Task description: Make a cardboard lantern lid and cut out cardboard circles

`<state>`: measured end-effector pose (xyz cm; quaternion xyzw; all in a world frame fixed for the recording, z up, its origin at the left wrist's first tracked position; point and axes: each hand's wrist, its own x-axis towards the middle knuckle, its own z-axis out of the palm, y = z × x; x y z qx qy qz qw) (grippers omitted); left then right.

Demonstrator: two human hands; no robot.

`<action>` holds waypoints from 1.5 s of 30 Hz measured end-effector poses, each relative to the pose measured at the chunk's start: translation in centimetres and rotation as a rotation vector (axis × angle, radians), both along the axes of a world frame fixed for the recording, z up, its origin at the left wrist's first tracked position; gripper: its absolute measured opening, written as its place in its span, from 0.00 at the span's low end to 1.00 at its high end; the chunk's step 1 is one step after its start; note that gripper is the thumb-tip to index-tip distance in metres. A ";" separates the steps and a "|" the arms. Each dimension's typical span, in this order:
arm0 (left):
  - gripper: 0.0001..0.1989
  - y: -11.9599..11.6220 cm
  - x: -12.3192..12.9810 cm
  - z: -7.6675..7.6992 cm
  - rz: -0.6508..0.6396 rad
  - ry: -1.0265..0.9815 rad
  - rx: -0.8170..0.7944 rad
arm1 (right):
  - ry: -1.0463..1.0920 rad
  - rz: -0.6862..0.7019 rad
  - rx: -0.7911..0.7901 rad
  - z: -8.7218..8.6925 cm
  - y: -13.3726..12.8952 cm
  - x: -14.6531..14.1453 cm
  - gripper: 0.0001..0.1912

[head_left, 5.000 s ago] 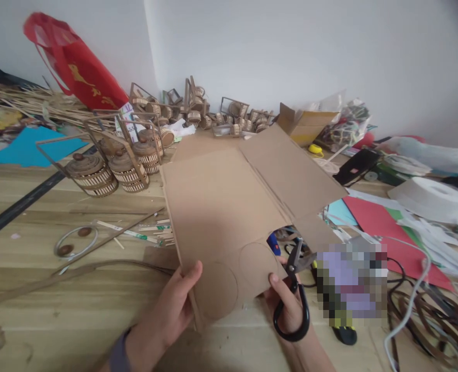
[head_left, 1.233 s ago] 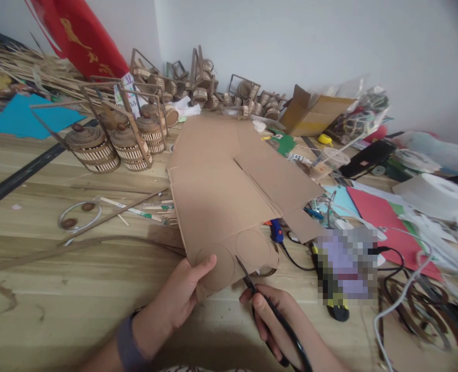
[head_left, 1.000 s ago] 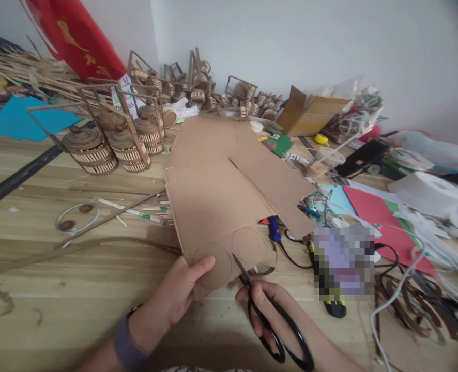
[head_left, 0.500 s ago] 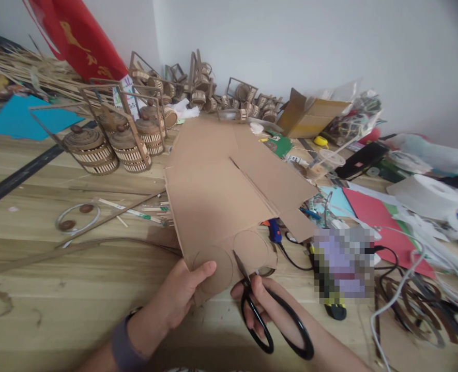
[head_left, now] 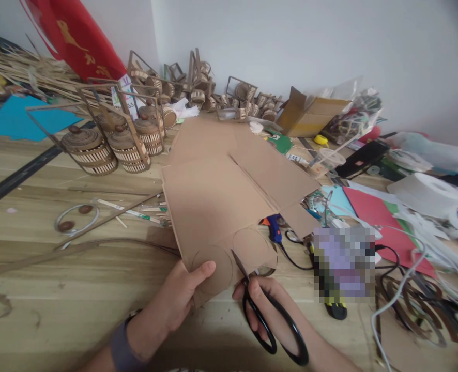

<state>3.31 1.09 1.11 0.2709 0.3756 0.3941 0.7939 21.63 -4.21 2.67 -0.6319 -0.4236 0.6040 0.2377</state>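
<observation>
A large brown cardboard sheet lies in the middle, with two circles drawn near its lower edge. My left hand grips that edge, thumb on top over the left circle. In my right hand are black-handled scissors, their blades at the cardboard between the left circle and the right circle. One blade shows above the sheet; the other is mostly hidden.
Lidded woven baskets stand at the left, with more small baskets along the wall. A blue glue gun, a yellow-black tool, red paper and a white cable lie at the right.
The scissor handles have come slightly closer together, the right one moving left. The cardboard has shifted very slightly, and both hands keep their holds.
</observation>
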 end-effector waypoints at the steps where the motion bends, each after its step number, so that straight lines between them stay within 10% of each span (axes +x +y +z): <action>1: 0.25 0.0 0.0 0.1 0.005 -0.001 -0.002 | -0.005 0.001 0.000 0.0 0.0 0.0 0.45; 45: 0.27 0.1 -1.0 -0.2 0.013 0.306 0.116 | 0.093 0.109 0.091 0.5 1.4 0.6 0.49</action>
